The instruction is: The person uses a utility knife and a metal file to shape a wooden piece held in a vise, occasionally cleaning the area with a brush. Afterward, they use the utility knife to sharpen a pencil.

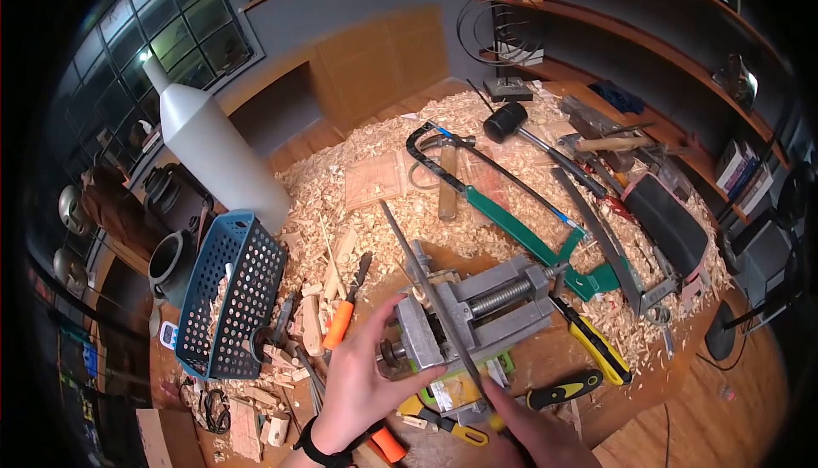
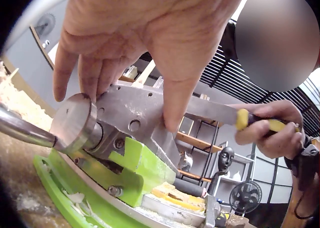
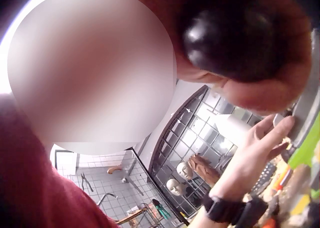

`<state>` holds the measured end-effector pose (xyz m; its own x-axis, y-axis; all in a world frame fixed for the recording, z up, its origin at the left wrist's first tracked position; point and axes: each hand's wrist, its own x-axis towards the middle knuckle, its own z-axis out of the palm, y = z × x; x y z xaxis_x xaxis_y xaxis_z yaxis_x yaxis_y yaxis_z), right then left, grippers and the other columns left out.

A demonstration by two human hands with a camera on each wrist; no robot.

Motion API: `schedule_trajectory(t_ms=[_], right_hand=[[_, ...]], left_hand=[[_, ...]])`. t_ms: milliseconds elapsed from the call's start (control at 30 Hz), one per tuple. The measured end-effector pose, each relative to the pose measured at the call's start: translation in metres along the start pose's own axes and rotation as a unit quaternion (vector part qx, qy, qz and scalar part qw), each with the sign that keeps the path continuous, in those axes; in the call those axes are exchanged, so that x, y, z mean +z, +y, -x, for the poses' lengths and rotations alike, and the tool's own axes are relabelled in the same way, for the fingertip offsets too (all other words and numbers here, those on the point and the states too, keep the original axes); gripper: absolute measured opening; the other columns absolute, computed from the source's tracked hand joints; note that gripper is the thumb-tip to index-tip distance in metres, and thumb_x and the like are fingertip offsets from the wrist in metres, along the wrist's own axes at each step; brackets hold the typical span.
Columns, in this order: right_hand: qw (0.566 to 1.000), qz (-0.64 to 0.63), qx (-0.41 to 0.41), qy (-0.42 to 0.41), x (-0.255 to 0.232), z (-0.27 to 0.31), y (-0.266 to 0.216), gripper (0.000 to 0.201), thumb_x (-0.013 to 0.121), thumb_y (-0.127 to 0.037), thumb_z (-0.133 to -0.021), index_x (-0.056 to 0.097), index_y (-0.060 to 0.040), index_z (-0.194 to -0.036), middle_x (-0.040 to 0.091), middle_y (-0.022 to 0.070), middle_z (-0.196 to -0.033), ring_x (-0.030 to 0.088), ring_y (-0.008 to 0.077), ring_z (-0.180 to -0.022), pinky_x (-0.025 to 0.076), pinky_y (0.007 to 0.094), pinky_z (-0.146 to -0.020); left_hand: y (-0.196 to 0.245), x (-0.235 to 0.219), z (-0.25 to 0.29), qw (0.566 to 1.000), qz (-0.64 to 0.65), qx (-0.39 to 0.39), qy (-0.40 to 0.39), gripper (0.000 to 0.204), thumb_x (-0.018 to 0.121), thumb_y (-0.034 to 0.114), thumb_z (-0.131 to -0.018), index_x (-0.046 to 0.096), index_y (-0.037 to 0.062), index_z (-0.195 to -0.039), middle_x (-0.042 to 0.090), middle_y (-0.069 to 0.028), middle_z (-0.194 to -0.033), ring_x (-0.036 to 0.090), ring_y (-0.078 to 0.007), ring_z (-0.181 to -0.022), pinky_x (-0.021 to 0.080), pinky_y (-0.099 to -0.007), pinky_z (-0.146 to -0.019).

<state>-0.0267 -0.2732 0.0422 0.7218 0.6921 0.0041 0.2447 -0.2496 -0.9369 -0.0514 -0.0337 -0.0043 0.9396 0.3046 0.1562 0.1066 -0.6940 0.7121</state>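
Observation:
A grey metal vise (image 1: 503, 297) stands on the worktable, with a small piece of wood (image 1: 441, 279) at its jaws. My left hand (image 1: 366, 383) grips the vise's near left end, thumb on one side and fingers on the other, beside its round screw knob (image 2: 75, 123). My right hand (image 2: 275, 130) holds a long flat file (image 1: 443, 310) by its yellow and black handle (image 2: 245, 119). The file's blade lies slantwise across the top of the vise. Green parts (image 2: 145, 173) show beneath the vise.
Wood shavings (image 1: 324, 170) cover much of the table. Behind the vise lie a green hacksaw (image 1: 511, 225), a hammer (image 1: 447, 182) and a black mallet (image 1: 505, 122). A yellow utility knife (image 1: 601, 349) lies to the right, a blue basket (image 1: 234, 297) and orange-handled chisel (image 1: 339, 323) to the left.

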Motion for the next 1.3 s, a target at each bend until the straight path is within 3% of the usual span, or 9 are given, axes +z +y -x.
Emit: schedule_trajectory(t_ms=[300,367,600,733,900,967,1000,1067,1300], right_hand=[[0.999,0.033,0.012,-0.016,-0.006,0.011,-0.008,0.056,0.049,0.000,-0.098,0.039,0.0009,-0.153,0.063,0.0324,-0.119,0.065,0.0458,-0.105,0.050,0.0461,-0.090],[0.999,-0.010,0.045,-0.028,-0.005,-0.002,-0.008,0.055,0.049,0.000,-0.098,0.039,0.0035,-0.152,0.062,0.0331,-0.123,0.064,0.0459,-0.108,0.050,0.0454,-0.093],[1.000,-0.020,-0.009,-0.003,-0.004,0.003,-0.008,0.056,0.048,0.000,-0.097,0.040,0.0005,-0.153,0.062,0.0344,-0.120,0.063,0.0476,-0.109,0.050,0.0452,-0.090],[0.996,-0.067,0.058,-0.021,0.000,-0.005,-0.005,0.057,0.049,0.000,-0.097,0.039,0.0011,-0.153,0.062,0.0342,-0.121,0.063,0.0464,-0.109,0.050,0.0452,-0.092],[0.996,-0.047,0.065,-0.039,-0.007,0.002,-0.009,0.057,0.050,0.000,-0.097,0.039,0.0011,-0.153,0.062,0.0333,-0.123,0.064,0.0449,-0.109,0.049,0.0432,-0.095],[1.000,0.011,-0.006,-0.020,-0.007,0.012,-0.003,0.056,0.049,0.000,-0.098,0.040,0.0011,-0.153,0.061,0.0327,-0.128,0.063,0.0446,-0.113,0.049,0.0420,-0.097],[1.000,0.007,-0.006,-0.015,-0.006,0.011,-0.002,0.056,0.049,0.000,-0.098,0.040,0.0015,-0.153,0.060,0.0321,-0.131,0.062,0.0450,-0.114,0.048,0.0420,-0.099],[0.999,-0.046,0.016,-0.024,-0.006,-0.001,-0.002,0.056,0.049,0.001,-0.098,0.039,0.0032,-0.153,0.058,0.0304,-0.136,0.060,0.0470,-0.117,0.046,0.0428,-0.103],[0.997,0.057,0.017,-0.045,-0.013,0.018,-0.008,0.057,0.047,0.001,-0.098,0.038,0.0007,-0.154,0.061,0.0302,-0.128,0.061,0.0452,-0.113,0.047,0.0426,-0.099]], left_hand=[[-0.007,0.000,0.001,0.997,-0.029,0.064,0.018,0.088,0.094,0.025,-0.070,0.050,-0.0021,-0.141,0.070,-0.0216,-0.118,0.072,-0.0326,-0.108,0.057,-0.0393,-0.092],[-0.002,0.001,0.001,1.000,0.014,0.002,0.012,0.089,0.096,0.024,-0.065,0.053,-0.0040,-0.139,0.069,-0.0185,-0.122,0.066,-0.0270,-0.121,0.049,-0.0381,-0.104],[-0.003,0.001,0.000,1.000,0.020,-0.010,0.011,0.089,0.096,0.023,-0.065,0.053,-0.0041,-0.139,0.069,-0.0186,-0.124,0.065,-0.0273,-0.122,0.049,-0.0384,-0.105],[-0.001,0.002,0.001,1.000,0.016,-0.004,0.005,0.089,0.096,0.022,-0.066,0.053,-0.0042,-0.140,0.069,-0.0188,-0.125,0.065,-0.0273,-0.122,0.049,-0.0386,-0.105],[0.000,0.000,0.000,1.000,0.022,-0.010,0.010,0.090,0.096,0.022,-0.066,0.052,-0.0043,-0.141,0.068,-0.0195,-0.126,0.065,-0.0283,-0.123,0.049,-0.0386,-0.105],[0.000,0.000,0.001,1.000,0.002,-0.002,0.006,0.090,0.095,0.021,-0.066,0.052,-0.0043,-0.141,0.068,-0.0195,-0.126,0.065,-0.0287,-0.123,0.049,-0.0388,-0.105],[-0.003,-0.001,0.001,0.998,-0.038,0.049,0.013,0.087,0.093,0.024,-0.071,0.050,-0.0010,-0.142,0.069,-0.0222,-0.118,0.071,-0.0324,-0.109,0.057,-0.0393,-0.092],[-0.008,0.002,0.001,0.998,-0.034,0.057,0.016,0.086,0.093,0.025,-0.071,0.050,-0.0011,-0.142,0.069,-0.0222,-0.117,0.071,-0.0326,-0.108,0.056,-0.0394,-0.092],[-0.006,0.001,0.001,0.998,-0.033,0.055,0.017,0.087,0.093,0.024,-0.071,0.050,-0.0019,-0.142,0.069,-0.0225,-0.119,0.071,-0.0329,-0.110,0.056,-0.0395,-0.092]])
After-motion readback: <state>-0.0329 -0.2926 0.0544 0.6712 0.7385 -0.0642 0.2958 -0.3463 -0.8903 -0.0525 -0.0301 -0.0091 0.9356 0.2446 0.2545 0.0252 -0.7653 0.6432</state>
